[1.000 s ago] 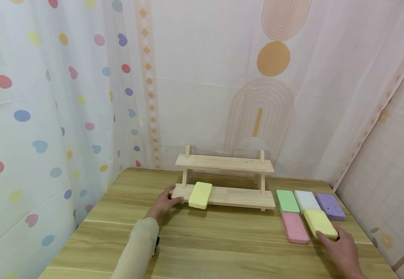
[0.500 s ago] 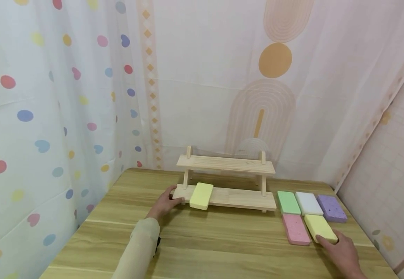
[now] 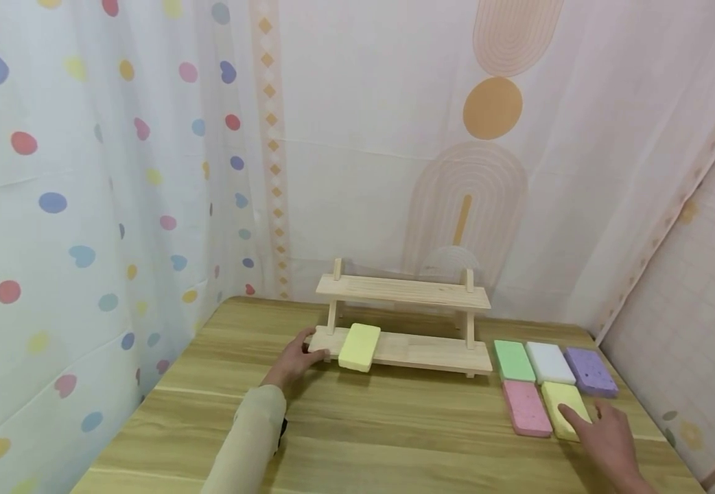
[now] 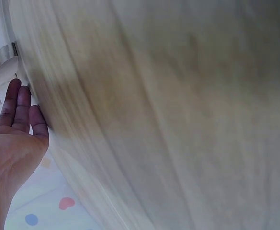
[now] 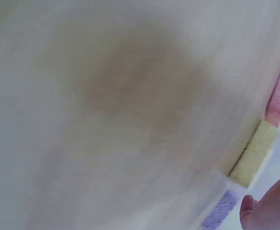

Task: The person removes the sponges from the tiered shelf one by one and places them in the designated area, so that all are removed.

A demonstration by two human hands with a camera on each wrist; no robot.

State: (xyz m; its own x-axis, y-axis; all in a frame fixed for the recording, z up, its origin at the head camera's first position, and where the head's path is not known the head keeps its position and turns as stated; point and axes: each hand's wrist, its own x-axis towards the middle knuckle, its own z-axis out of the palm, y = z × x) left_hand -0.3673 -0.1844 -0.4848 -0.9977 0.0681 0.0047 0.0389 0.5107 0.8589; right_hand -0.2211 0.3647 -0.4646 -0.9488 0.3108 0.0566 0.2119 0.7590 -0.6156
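My left hand (image 3: 292, 360) grips the left end of the lower shelf of a two-tier wooden rack (image 3: 431, 350), thumb at the front edge. The left wrist view shows that hand's fingers (image 4: 22, 108) at the far left. On the lower shelf lies one yellow sponge (image 3: 359, 347), slightly overhanging the front. A second yellow sponge (image 3: 556, 396) lies flat on the table at right, beside a pink sponge (image 3: 527, 409). Over its right side, my right hand (image 3: 611, 436) is spread with fingers apart. In the right wrist view a gap shows between the hand and the yellow sponge (image 5: 255, 155).
Behind the pink and yellow sponges, a green sponge (image 3: 514, 361), a white sponge (image 3: 551, 363) and a purple sponge (image 3: 591, 372) form a row on the wood-grain table (image 3: 394, 439). Patterned curtains (image 3: 357, 199) hang around the back and sides.
The right-hand yellow sponge was in my right hand's grip, then came down and nearer me to lie flat beside the pink one. My right hand has let go. The left hand keeps its place.
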